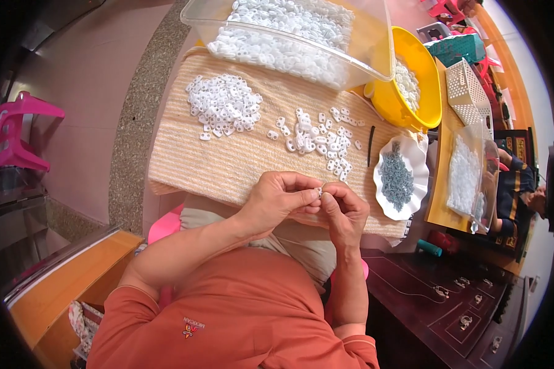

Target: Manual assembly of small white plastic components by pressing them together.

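Note:
Near the towel's front edge my left hand (281, 198) and my right hand (346, 212) meet, fingers pinched together. Between their fingertips is a small white plastic piece (319, 192), mostly covered. Its left side is in my left hand; the right thumb and forefinger press at its other side, and whether they hold a second tiny part cannot be made out. Just beyond lie loose white plastic pieces (317, 138) with holes. A denser pile of white pieces (223, 103) sits farther left. Right of my hands, a white scalloped dish (420, 184) holds many tiny grey metal-looking parts (397, 181).
A clear plastic bin (375, 37) of white pieces stands at the back, beside a yellow basin (431, 80). A thin black stick (370, 146) lies on the striped towel (240, 160). Another person (514, 190) sits at far right behind a clear tray (465, 175). Pink stools (21, 135) stand left.

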Available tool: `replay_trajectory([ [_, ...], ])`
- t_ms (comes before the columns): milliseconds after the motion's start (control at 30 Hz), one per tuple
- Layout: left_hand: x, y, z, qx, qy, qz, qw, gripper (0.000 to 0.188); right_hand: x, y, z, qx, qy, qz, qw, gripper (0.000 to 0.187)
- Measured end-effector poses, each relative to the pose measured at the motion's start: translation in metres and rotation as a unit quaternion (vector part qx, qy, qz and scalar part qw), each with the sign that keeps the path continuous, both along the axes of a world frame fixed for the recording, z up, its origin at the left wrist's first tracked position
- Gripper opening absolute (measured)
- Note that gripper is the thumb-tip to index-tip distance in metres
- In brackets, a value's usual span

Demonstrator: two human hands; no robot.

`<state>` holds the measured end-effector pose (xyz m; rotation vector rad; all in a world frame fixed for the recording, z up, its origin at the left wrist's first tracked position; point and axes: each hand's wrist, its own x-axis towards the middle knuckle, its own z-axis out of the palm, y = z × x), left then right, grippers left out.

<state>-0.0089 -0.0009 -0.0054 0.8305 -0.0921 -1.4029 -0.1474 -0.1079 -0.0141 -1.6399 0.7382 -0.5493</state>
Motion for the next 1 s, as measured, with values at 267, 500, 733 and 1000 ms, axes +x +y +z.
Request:
replay_trajectory([
  [267, -0.002, 0.001, 0.002, 0.025, -0.062, 0.000, 0.998, 0.020, 0.001, 0.002, 0.004, -0.021, 0.057, 0.021, 0.998, 0.010],
  [500, -0.008, 0.002, -0.004, -0.002, -0.070, 0.021, 0.997, 0.019, 0.010, 0.002, 0.008, -0.080, 0.073, 0.044, 0.993, 0.017],
  [733, -0.005, 0.001, 0.002, 0.004, -0.069, 0.016, 0.997, 0.021, 0.003, -0.004, 0.005, -0.005, -0.004, 0.080, 0.997, 0.010],
  [1000, -0.003, 0.001, 0.002, 0.000, -0.036, 0.019, 0.999, 0.019, 0.010, -0.003, 0.016, -0.038, 0.038, 0.043, 0.998, 0.019],
])
